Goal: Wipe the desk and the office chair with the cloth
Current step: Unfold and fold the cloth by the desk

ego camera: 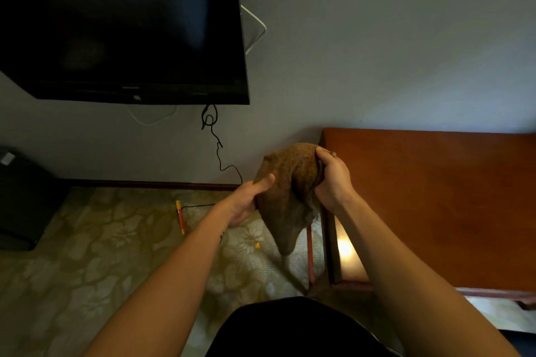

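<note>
Looks like prep stage, no wiping yet. The cloth (290, 182) is up in the air just off the counter's (435, 197) far-left corner, with the left hand (249, 200) pinching its side and the right hand (333, 177) curled round the bunched top. I'd guess the next move is getting it flat onto the wood.

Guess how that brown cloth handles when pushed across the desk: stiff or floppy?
Likely floppy: the cloth sags to a limp point below the left hand and right hand gripping it. Probably bunches when pushed on the desk. Coarse weave suggests little slip.
</note>
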Tool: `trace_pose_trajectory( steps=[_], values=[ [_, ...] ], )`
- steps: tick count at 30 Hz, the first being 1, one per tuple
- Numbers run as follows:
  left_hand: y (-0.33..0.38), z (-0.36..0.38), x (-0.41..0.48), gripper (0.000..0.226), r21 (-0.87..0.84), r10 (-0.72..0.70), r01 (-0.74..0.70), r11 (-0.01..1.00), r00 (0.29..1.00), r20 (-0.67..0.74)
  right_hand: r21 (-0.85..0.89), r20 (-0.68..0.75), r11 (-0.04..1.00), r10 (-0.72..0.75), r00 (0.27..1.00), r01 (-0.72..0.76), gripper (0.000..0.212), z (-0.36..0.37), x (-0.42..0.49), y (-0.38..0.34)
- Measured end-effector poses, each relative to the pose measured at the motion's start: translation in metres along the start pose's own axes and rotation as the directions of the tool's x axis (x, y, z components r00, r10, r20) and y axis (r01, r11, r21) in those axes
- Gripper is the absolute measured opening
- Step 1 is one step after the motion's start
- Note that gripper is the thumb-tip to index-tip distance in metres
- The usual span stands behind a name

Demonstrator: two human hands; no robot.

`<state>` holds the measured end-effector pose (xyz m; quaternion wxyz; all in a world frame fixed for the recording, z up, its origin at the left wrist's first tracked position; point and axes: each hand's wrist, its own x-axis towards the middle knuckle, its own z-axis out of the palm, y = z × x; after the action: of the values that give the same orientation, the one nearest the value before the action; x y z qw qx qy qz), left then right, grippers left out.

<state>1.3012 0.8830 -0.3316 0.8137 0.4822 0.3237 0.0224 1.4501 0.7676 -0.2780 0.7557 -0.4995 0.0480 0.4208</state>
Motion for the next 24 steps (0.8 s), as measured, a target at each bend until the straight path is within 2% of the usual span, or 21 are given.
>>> trace_pose_trajectory(
  steps=[4,6,9,11,13,16,19,22,24],
  values=[
    [0.007,0.010,0.003,0.075,0.012,0.031,-0.030,0.999,0.997,-0.074,-0.068,0.072,0.997,-0.026,0.997,0.031,0.046,-0.003,0.003,-0.009],
    [0.014,0.014,0.005,0.081,-0.033,0.058,-0.062,0.998,0.994,-0.095,-0.167,0.142,0.986,-0.008,0.990,0.031,0.050,-0.008,0.002,-0.014],
    [0.025,0.019,0.008,0.092,-0.100,0.086,-0.105,0.989,0.981,-0.174,-0.322,0.267,0.946,0.118,0.956,-0.027,0.061,-0.018,0.000,-0.009],
    [0.032,0.021,0.011,0.094,-0.136,0.106,-0.136,0.981,0.973,-0.207,-0.389,0.279,0.919,0.185,0.942,-0.065,0.061,-0.024,-0.002,0.001],
    [0.039,0.021,0.012,0.084,-0.161,0.103,-0.134,0.978,0.977,-0.188,-0.410,0.314,0.909,0.222,0.923,-0.079,0.067,-0.026,-0.005,0.012],
    [0.041,0.019,0.011,0.053,-0.170,0.060,-0.077,0.982,0.993,-0.102,-0.429,0.249,0.900,0.194,0.949,-0.071,0.101,-0.030,-0.003,0.020],
    [0.032,0.009,0.015,0.055,-0.190,0.024,-0.048,0.981,0.991,-0.128,-0.486,0.098,0.873,0.110,0.989,-0.049,0.089,-0.034,0.006,0.024],
    [0.021,0.004,0.018,0.053,-0.006,-0.061,0.061,0.998,0.985,-0.162,-0.551,0.105,0.833,0.010,0.994,0.050,0.075,-0.034,0.009,0.027],
    [0.016,0.003,0.021,0.047,0.019,-0.098,0.104,0.994,0.971,-0.216,-0.602,0.123,0.790,-0.051,0.991,0.116,0.070,-0.035,0.011,0.028]
  ],
)
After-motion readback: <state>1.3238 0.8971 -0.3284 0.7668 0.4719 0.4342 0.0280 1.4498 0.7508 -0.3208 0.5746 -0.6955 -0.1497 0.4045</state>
